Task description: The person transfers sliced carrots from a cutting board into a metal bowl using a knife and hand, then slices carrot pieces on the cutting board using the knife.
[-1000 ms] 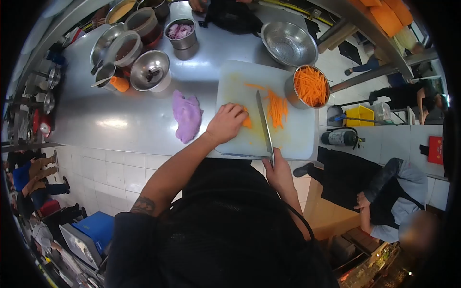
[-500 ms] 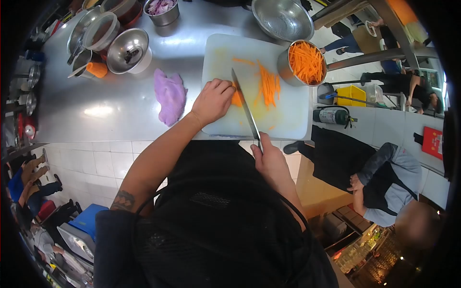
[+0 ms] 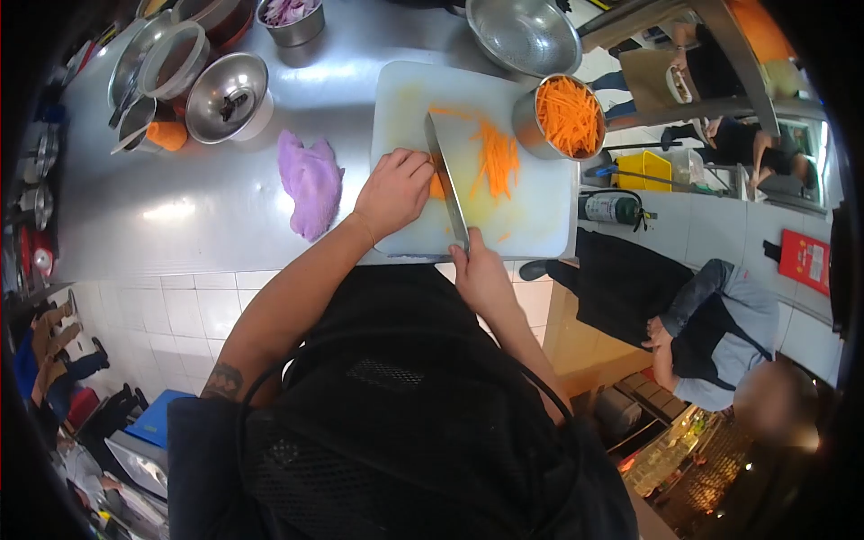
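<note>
On the white cutting board (image 3: 540, 211), my left hand (image 3: 394, 191) is closed over a piece of carrot (image 3: 437, 186), which shows only at the fingertips. My right hand (image 3: 480, 267) grips the handle of a long knife (image 3: 446, 175). Its blade lies beside my left fingers, against the carrot piece. Cut carrot strips (image 3: 497, 160) are piled to the right of the blade. A metal container full of carrot strips (image 3: 569, 117) stands at the board's upper right corner. The purple cloth (image 3: 310, 184) lies left of the board.
Metal bowls (image 3: 227, 97) and plastic tubs (image 3: 174, 61) stand at the back left, near a whole carrot (image 3: 167, 135). Behind the board are a large metal bowl (image 3: 525, 34) and a pot of cut onion (image 3: 291, 20). A co-worker (image 3: 711, 333) stands at the right.
The view has shifted, so the table items sit further left and higher. The knife blade has come closer to my left fingers, and my right hand has moved left with it.
</note>
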Action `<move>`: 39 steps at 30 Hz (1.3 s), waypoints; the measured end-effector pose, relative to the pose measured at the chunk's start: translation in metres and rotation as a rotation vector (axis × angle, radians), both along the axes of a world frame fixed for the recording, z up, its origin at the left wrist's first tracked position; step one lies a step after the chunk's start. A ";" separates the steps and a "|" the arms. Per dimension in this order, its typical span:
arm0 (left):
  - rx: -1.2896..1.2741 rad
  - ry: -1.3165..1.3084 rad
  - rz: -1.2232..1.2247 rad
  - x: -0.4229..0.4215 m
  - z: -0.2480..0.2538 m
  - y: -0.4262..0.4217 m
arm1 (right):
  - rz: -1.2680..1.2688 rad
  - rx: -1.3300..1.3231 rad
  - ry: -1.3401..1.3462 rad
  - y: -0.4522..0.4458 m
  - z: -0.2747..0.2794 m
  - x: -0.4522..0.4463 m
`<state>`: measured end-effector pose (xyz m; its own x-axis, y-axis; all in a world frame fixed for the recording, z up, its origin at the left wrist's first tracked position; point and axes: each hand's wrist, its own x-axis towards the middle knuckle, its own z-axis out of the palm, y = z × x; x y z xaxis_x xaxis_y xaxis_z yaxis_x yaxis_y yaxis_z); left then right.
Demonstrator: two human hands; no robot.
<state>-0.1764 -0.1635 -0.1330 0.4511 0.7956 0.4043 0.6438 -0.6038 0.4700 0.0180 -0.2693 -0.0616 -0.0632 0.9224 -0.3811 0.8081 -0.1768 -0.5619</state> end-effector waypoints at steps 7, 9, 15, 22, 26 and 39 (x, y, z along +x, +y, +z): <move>0.009 -0.063 0.017 0.001 -0.005 0.000 | 0.096 -0.035 -0.105 -0.009 0.079 -0.008; 0.031 -0.074 0.003 0.000 -0.008 0.000 | 0.107 -0.076 -0.151 -0.021 0.082 -0.010; -0.027 -0.054 0.005 -0.001 -0.004 -0.001 | 0.004 0.014 -0.142 -0.020 -0.004 -0.015; 0.008 -0.111 0.007 0.000 -0.008 0.001 | 0.077 0.021 -0.063 0.006 0.070 -0.022; 0.010 -0.117 0.021 -0.001 -0.010 0.002 | 0.051 -0.117 -0.103 -0.018 0.076 -0.027; -0.047 -0.149 -0.041 -0.005 -0.010 0.002 | -0.270 -0.146 0.337 0.008 -0.002 0.011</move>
<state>-0.1817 -0.1620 -0.1427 0.4214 0.7974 0.4319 0.5398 -0.6032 0.5871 0.0286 -0.2616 -0.0632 0.0294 0.8612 -0.5073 0.4986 -0.4526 -0.7393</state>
